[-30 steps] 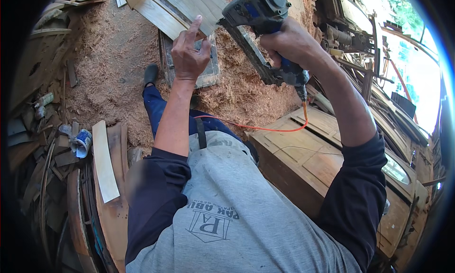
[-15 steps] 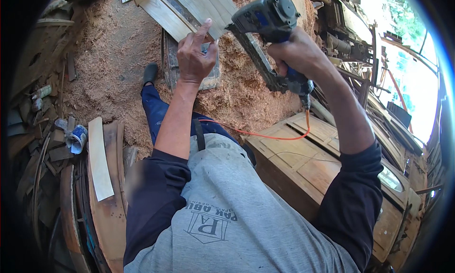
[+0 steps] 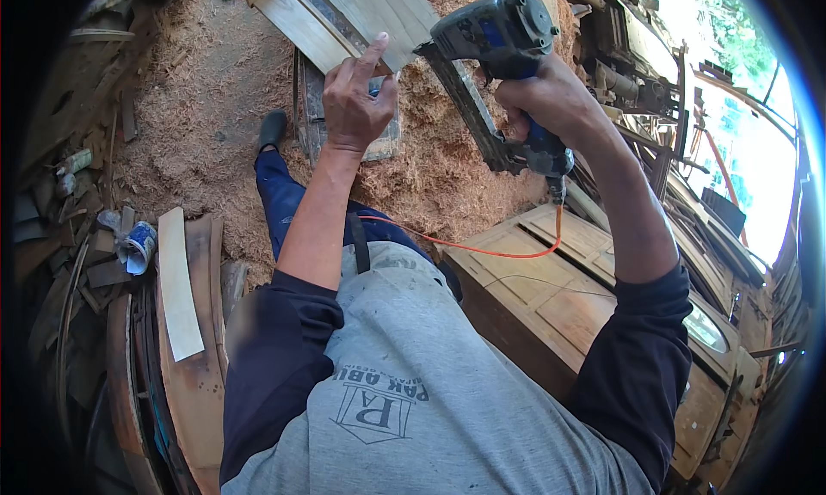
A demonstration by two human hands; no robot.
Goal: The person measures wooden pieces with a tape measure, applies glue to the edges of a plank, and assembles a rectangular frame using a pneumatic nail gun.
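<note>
My right hand [image 3: 551,99] is closed round the handle of a black and blue air nail gun [image 3: 490,30]. An orange hose [image 3: 516,252] runs from the bottom of its handle. The gun's nose is at the right edge of a pale wooden panel [image 3: 379,9], and I cannot tell whether they touch. My left hand [image 3: 357,104] grips the panel's near end, index finger stretched along it and thumb out to the side; its other fingers are partly hidden. A narrower board [image 3: 301,26] lies along the panel's left side with a gap between.
Below the panel is a worn low stand [image 3: 379,147] amid wood shavings [image 3: 198,91]. A panelled wooden door [image 3: 533,276] lies to my right. Stacked planks [image 3: 185,289] and a white-blue can [image 3: 139,245] are on the left. More timber is piled at the far right.
The nail gun and my right hand have shifted slightly right and down. My left hand keeps its hold on the panel, almost unmoved.
</note>
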